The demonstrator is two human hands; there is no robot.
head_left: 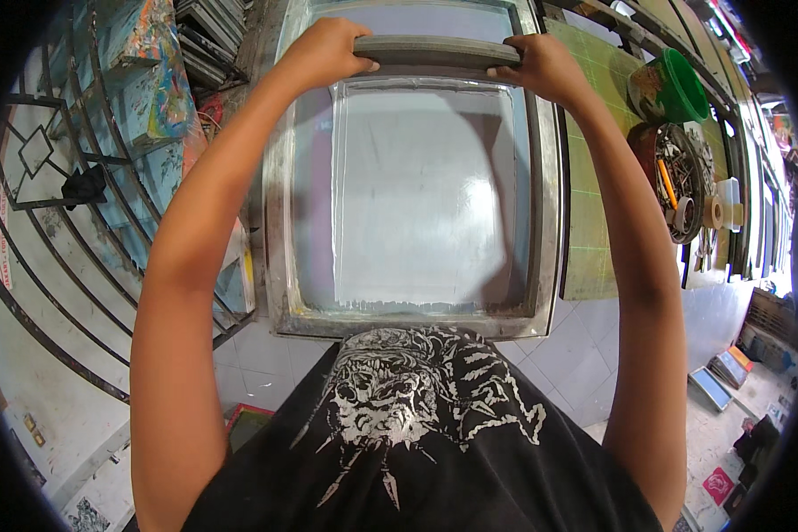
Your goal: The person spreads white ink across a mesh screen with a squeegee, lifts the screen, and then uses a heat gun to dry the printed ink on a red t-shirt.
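Both arms reach forward over a rectangular metal-edged printing screen [279, 230]. A long dark squeegee [439, 53] lies crosswise near the screen's far end. My left hand [326, 55] is closed around its left end, and my right hand [550, 69] grips the right end. Below it, a smooth, shiny grey-white coating [408, 195] covers the middle of the mesh, with a ragged lower edge near the front. A purple-tinted strip runs down its left side. The squeegee hides part of the far mesh; I cannot tell whether its blade touches the surface.
Right of the screen lies a green gridded cutting mat [590, 257]. A green bucket [683, 87], a round container of small metal pieces [674, 160] and a tape roll [716, 211] stand there. Leftward are a curved black metal railing [78, 297] and a paint-splattered light-blue structure [146, 97].
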